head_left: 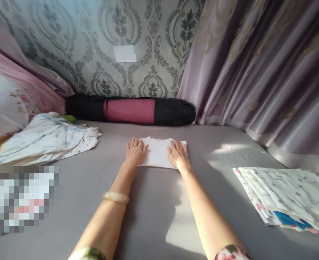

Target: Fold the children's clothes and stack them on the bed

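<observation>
A white folded cloth (158,153) lies flat on the grey sheet (148,202), its upper edge curved like a neckline. My left hand (136,151) rests on the cloth's left end with its fingers spread. On the right end lies my right hand (177,153), palm down, fingers apart. Both hands press on top of the cloth and grip nothing. The cloth's left and right edges are partly hidden under my hands.
A black and pink roll (130,111) lies along the wall. Crumpled light cloths (59,135) are at the left, near a blurred item (30,202). Folded patterned cloths (292,195) lie at the right, below a purple curtain (229,72).
</observation>
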`<action>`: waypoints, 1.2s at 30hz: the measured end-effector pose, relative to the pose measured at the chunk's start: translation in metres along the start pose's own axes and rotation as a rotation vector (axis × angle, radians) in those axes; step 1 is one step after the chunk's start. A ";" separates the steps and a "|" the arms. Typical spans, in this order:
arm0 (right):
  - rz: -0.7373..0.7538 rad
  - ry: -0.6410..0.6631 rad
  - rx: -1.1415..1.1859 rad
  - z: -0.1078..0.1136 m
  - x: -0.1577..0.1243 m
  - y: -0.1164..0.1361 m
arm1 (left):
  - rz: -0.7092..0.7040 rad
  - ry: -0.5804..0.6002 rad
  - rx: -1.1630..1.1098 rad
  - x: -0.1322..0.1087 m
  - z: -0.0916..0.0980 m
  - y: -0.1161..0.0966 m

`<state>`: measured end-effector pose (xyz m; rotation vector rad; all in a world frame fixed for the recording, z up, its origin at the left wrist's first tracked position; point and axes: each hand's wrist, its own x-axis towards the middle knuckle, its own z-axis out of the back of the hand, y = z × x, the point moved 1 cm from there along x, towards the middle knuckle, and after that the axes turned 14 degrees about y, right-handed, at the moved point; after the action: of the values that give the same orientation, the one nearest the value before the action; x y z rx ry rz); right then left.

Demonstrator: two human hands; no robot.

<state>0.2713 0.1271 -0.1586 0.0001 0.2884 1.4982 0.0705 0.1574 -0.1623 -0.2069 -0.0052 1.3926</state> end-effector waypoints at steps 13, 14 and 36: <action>0.045 -0.031 -0.009 -0.011 0.000 0.015 | -0.111 0.012 0.032 -0.007 -0.012 -0.025; 0.043 -0.026 -0.010 -0.010 0.000 0.015 | -0.110 0.015 0.023 -0.007 -0.011 -0.025; 0.090 -0.045 -0.039 -0.010 -0.002 0.033 | -0.264 -0.058 -0.311 0.001 -0.003 -0.028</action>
<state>0.2363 0.1258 -0.1624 0.0159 0.2251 1.5905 0.0979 0.1540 -0.1609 -0.4094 -0.2896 1.1287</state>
